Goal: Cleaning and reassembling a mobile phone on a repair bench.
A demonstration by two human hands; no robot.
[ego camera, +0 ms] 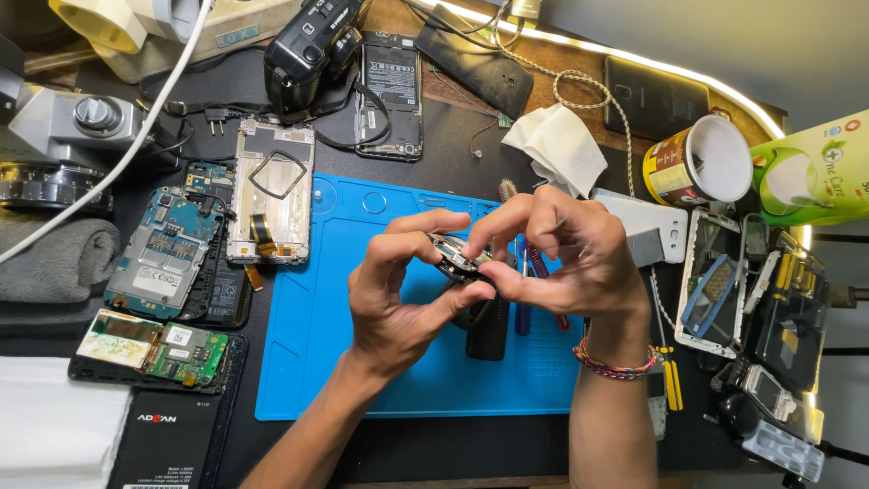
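Gripping a small dark electronic part with metal edges [455, 258] between closed fingertips, the left hand [398, 294] and the right hand [566, 258] hold it above the blue rubber work mat [317, 362], near a black phone-like piece [487, 330].

Bright, sharp view; glaring light strip [634, 60] along desk edge; soft shadows.

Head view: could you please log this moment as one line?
left hand: pinches small circuit part | right hand: fingertips on same part | below: blue mat | beside: opened phone frame
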